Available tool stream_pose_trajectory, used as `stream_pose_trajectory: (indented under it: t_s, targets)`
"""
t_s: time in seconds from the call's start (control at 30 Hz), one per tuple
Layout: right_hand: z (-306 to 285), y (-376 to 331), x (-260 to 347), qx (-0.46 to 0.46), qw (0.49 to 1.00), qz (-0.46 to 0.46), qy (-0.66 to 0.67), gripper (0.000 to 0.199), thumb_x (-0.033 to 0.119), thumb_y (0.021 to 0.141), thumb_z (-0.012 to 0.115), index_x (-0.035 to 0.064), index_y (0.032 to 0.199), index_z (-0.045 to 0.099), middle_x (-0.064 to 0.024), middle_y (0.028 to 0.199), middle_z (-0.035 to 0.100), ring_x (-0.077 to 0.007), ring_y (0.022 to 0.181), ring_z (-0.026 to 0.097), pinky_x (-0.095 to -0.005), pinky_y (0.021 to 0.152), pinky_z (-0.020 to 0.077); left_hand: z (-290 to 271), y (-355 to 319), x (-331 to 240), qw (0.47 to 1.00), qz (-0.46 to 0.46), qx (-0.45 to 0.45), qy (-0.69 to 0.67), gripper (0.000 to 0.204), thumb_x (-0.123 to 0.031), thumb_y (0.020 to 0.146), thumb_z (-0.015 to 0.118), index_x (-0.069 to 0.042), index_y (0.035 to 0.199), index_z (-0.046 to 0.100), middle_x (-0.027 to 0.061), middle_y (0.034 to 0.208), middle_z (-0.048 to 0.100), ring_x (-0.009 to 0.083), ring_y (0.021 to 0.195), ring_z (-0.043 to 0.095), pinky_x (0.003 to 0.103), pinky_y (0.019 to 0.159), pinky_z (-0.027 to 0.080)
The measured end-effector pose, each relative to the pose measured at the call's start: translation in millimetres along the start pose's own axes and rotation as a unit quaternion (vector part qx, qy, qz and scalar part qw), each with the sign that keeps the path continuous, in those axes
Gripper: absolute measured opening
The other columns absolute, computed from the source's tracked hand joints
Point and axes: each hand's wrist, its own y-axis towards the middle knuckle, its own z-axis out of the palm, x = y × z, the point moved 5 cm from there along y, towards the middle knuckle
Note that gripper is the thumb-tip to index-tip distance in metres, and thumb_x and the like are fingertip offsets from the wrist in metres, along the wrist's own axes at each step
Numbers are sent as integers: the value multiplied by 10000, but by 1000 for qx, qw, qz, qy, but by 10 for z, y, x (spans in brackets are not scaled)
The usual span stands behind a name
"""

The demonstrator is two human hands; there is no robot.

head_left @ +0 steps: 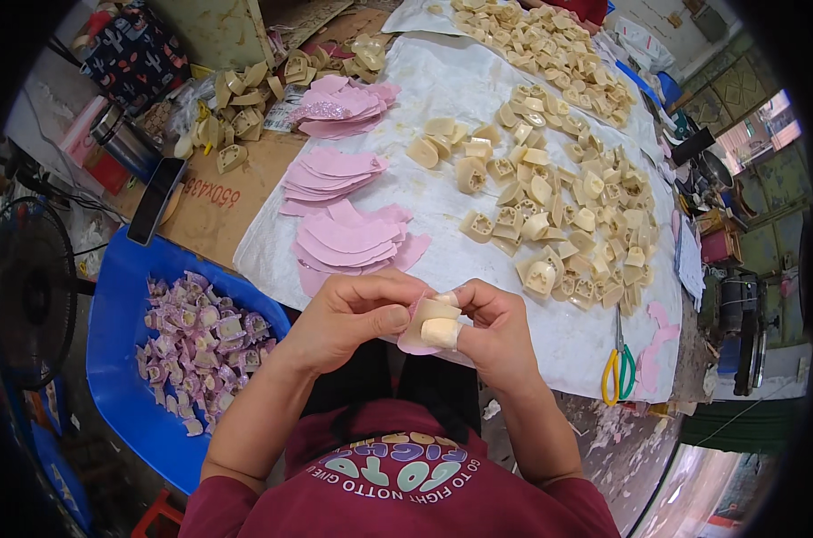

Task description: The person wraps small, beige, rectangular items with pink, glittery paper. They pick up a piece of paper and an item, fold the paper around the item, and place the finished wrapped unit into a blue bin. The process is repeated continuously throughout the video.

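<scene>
At the near edge of the white-covered table, my left hand point(360, 314) and my right hand point(498, 330) meet around one small work piece. It is a beige block point(438, 310), shaped like a shoe heel, with a pink sheet piece point(413, 335) against its left and lower side. My left fingers and thumb pinch the pink edge. My right thumb, wrapped in pale tape, presses on the beige block, and a pale cover also sits on my right index fingertip. Just beyond my left hand lie stacked curved pink pieces point(348, 238), some with glitter.
Many loose beige blocks point(559, 197) spread over the white cloth point(424, 90). Scissors point(620, 363) with yellow and green handles lie at the right front edge. A blue tub point(111, 350) at lower left holds pink-covered blocks point(205, 332). A phone point(156, 201) and a flask point(124, 143) stand left.
</scene>
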Motion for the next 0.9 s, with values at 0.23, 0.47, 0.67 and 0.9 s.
stream_pose_trajectory:
  t_s: [0.23, 0.47, 0.67, 0.9]
  targets:
    - [9, -5, 16, -33, 996, -18, -77, 174, 97, 740, 742, 4, 844, 637, -26, 789, 639, -74, 760, 562, -243, 696, 467, 174, 37, -185, 922, 177, -104, 329, 58, -10, 857, 587, 8, 903, 618, 96, 1018, 579, 195, 1016, 562, 306, 864, 453]
    - [41, 4, 29, -6, 990, -23, -136, 159, 80, 732, 734, 11, 819, 620, -31, 811, 641, -82, 779, 564, -249, 676, 463, 240, 12, -294, 871, 215, -104, 430, 79, 15, 780, 639, -7, 842, 595, 96, 931, 575, 245, 980, 564, 350, 840, 437]
    - [33, -50, 257, 27, 950, -100, -295, 283, 130, 706, 769, 13, 925, 633, -127, 964, 639, -213, 877, 601, -348, 813, 457, 199, -196, -95, 970, 105, -103, 193, 115, 53, 843, 602, -18, 933, 601, 90, 1136, 508, 138, 972, 552, 290, 816, 464]
    - [-146, -138, 143, -70, 990, -111, -53, 981, 290, 695, 826, -33, 1449, 286, -197, 1490, 333, -289, 1352, 374, -404, 1057, 348, 238, -330, -307, 937, 270, -104, 195, 224, 119, 803, 622, -23, 976, 609, 214, 1300, 411, 232, 1029, 621, 322, 856, 501]
